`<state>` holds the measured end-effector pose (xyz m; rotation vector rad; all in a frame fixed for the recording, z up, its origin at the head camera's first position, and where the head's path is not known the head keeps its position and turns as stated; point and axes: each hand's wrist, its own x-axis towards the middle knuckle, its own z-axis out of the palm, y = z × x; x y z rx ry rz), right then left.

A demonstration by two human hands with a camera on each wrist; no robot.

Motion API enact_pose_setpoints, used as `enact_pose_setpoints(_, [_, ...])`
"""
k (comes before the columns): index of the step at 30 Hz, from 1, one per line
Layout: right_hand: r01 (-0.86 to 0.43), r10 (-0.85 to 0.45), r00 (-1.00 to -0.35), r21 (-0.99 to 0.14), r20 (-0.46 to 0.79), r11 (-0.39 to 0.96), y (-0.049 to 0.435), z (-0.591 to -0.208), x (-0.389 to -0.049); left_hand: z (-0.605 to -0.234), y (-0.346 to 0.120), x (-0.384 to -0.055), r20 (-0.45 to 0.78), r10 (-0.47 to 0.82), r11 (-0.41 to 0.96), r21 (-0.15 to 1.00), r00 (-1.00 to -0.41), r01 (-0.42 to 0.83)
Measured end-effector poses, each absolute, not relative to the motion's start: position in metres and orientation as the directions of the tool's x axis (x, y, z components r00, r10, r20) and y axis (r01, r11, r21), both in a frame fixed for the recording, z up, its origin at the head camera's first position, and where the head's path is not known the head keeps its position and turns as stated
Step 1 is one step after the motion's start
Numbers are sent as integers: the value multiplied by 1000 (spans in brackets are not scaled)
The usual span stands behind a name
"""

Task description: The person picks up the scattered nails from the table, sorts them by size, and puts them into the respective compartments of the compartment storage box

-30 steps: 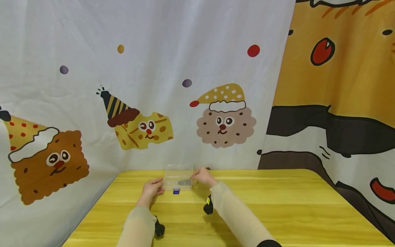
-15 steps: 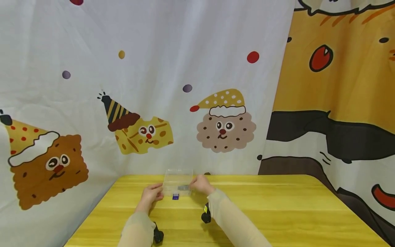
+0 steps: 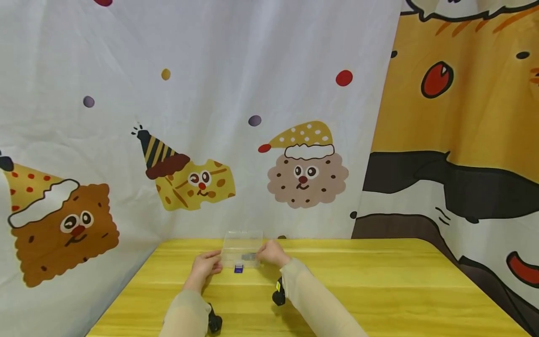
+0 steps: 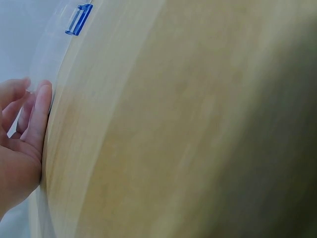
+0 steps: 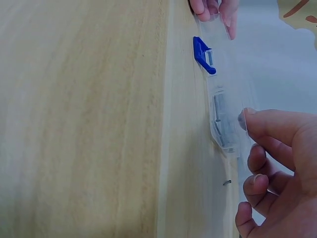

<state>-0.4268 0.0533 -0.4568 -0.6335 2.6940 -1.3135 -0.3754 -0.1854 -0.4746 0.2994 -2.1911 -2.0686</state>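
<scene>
A clear plastic box [image 3: 229,263] with a raised lid [image 3: 244,239] stands at the far side of the table. Its blue latch [image 5: 202,53] hangs at the front, and a grey thing [image 3: 248,257] lies inside, toward the right. My left hand [image 3: 204,266] grips the box's left end, a digit on either side in the right wrist view. My right hand [image 5: 277,163] is at the right end; one fingertip lies right at the plastic wall, beside something small and grey, while the other fingers are curled below. I cannot tell whether that hand pinches anything.
A small dark curved bit [image 5: 227,182] lies on the wooden table [image 3: 379,281] just outside the box's right end. Behind the table hangs a white cloth [image 3: 210,84] printed with cartoon figures, close to the box's back.
The head view has tilted up a little, so table and hands appear lower in it. Both hands stay at the two ends of the box, with hardly any movement.
</scene>
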Motion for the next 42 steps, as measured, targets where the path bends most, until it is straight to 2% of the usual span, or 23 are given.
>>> enact_pose_setpoints(7, [-330, -409, -907, -771, 100, 545, 57, -452, -423, -478, -185, -375, -52, -224, 47, 997, -973, -64])
enact_pose_setpoints(13, [-374, -441, -885, -788, 147, 489, 69, -436, -419, -480, -187, -375, -59, -221, 34, 997, -973, -68])
enact_pose_setpoints(18, [-356, -411, -897, -813, 160, 461, 79, -431, -428, -482, -188, -376, -71, -224, 34, 996, -972, -80])
enact_pose_setpoints(24, [-394, -414, -889, -785, 195, 477, 92, -427, -439, -480, -187, -378, -51, -222, 45, 997, -974, -62])
enact_pose_setpoints(35, [-379, -452, -879, -795, 150, 473, 101, -443, -448, -480, -188, -370, -13, -191, 5, 1000, -982, -14])
enact_pose_setpoints(42, [-416, -465, -872, -737, 156, 533, 99, -457, -462, -479, -185, -379, -43, -250, 43, 998, -967, -55])
